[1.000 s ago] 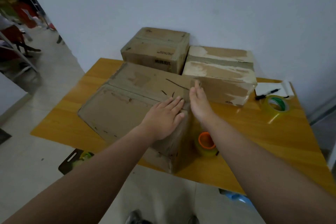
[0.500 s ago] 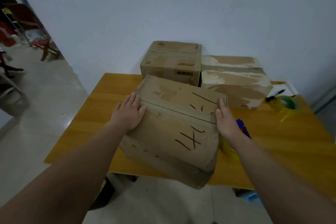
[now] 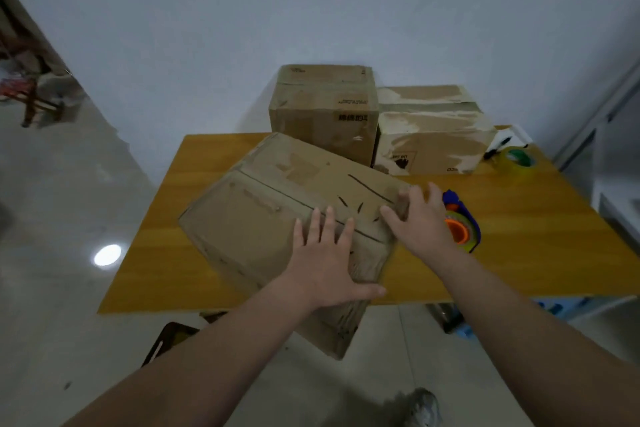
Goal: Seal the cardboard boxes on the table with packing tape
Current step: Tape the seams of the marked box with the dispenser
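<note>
A large cardboard box lies skewed on the front of the yellow table, its near corner jutting past the table's front edge. My left hand presses flat on the box's top, fingers spread. My right hand holds the box's right top edge, thumb on top and fingers over the side. Just right of that hand sits a blue tape dispenser with an orange core. Two more cardboard boxes stand at the back: a tall one and a torn-faced one.
A loose roll of clear tape with a green core and a black marker lie at the table's back right. A white wall is behind the table, with tiled floor to the left. A dark object sits on the floor below the table.
The large box has turned and slid back onto the table. My left hand moved from its left side to its top near the right end. My right hand stays at the right edge.
</note>
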Motion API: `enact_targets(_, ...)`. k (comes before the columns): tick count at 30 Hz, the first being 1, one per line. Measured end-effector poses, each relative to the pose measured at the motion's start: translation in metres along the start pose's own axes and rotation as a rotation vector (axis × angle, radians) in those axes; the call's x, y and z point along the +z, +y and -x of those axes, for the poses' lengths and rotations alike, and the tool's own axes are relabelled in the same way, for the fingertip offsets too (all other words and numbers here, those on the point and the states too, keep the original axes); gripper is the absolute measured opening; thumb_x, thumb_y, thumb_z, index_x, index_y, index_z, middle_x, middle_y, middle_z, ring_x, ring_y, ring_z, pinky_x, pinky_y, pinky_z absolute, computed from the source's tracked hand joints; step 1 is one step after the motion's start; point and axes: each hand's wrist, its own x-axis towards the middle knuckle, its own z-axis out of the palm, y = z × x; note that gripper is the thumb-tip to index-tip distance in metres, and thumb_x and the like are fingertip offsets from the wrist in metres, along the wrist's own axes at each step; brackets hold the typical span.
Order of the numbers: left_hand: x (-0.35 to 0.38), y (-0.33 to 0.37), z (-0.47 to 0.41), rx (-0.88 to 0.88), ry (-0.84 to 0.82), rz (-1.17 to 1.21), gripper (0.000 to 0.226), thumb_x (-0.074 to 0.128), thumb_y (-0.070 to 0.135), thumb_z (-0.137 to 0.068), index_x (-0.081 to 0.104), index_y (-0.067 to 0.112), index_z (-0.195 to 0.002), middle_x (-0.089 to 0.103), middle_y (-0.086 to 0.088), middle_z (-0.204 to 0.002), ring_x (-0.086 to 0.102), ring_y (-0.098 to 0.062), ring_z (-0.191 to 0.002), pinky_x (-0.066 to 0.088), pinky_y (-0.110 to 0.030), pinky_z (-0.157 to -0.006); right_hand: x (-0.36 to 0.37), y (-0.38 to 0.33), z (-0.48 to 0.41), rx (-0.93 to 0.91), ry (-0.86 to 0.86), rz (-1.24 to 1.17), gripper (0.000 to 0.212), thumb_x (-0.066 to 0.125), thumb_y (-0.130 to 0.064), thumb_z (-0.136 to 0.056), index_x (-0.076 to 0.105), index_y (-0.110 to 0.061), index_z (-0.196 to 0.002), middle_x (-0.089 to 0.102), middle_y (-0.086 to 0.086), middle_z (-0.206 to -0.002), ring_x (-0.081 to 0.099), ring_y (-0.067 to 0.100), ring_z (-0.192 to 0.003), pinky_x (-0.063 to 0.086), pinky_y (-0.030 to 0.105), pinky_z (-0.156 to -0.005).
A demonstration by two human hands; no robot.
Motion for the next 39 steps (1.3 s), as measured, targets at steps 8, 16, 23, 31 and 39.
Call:
enact_targets(8, 0.001, -0.051, 0.042, -0.006, 0.0, -0.029, 0.102, 0.048, 0.062, -0.073, -0.013, 0.03, -0.148, -0.021, -0.007, -0.156, -0.02, -0.028, -0.142, -0.009, -0.053, -0.114, 0.019, -0.009, 0.032, -0.179, -0.1, -0.256, 0.025, 0.058, -0.043, -0.09, 0.046, -0.026, -0.104, 0.045, -0.001, -0.108, 0.047, 0.016, -0.098, 0.041, 0.03, -0.081)
enact_targets(16, 0.009, -0.103, 0.05, -0.154, 0.216, -0.127, 0.078, 0.044, 0.052, -0.091, -0.006, 0.034, -0.149, -0.007, -0.007, -0.158, -0.005, -0.03, -0.145, -0.003, -0.048, -0.114, 0.063, -0.056, 0.035, -0.252, -0.203, -0.324, 0.04, 0.045, -0.042, -0.098, 0.044, -0.033, -0.137, 0.038, 0.0, -0.128, 0.043, 0.015, -0.113, 0.035, 0.024, -0.091)
enact_targets(23, 0.014, -0.092, 0.039, -0.217, 0.315, -0.056, 0.077, 0.046, 0.039, -0.089, 0.002, 0.026, -0.151, 0.003, -0.001, -0.159, 0.0, -0.026, -0.145, -0.003, -0.04, -0.115, 0.053, -0.048, 0.032, -0.375, -0.184, -0.146, 0.042, 0.046, -0.04, -0.098, 0.046, -0.033, -0.139, 0.05, -0.001, -0.116, 0.053, 0.015, -0.099, 0.047, 0.024, -0.08)
enact_targets(31, 0.016, -0.052, 0.022, 0.018, 0.338, -0.078, 0.074, 0.03, 0.066, -0.089, 0.014, 0.028, -0.15, 0.01, 0.005, -0.158, 0.003, -0.02, -0.145, -0.001, -0.033, -0.115, 0.017, 0.01, 0.053, -0.473, 0.127, -0.217, 0.025, 0.057, -0.037, -0.092, 0.071, -0.019, -0.081, 0.057, -0.004, -0.07, 0.052, 0.011, -0.065, 0.042, 0.03, -0.054)
enact_targets(39, 0.005, 0.021, -0.033, 0.056, 0.329, -0.041, 0.069, 0.033, 0.056, -0.094, 0.008, 0.024, -0.151, 0.003, 0.001, -0.159, -0.002, -0.023, -0.145, -0.005, -0.035, -0.114, -0.012, 0.076, 0.028, -0.339, 0.216, -0.219, 0.018, 0.047, -0.038, -0.094, 0.06, -0.025, -0.089, 0.054, -0.017, -0.083, 0.052, 0.003, -0.079, 0.048, 0.029, -0.066)
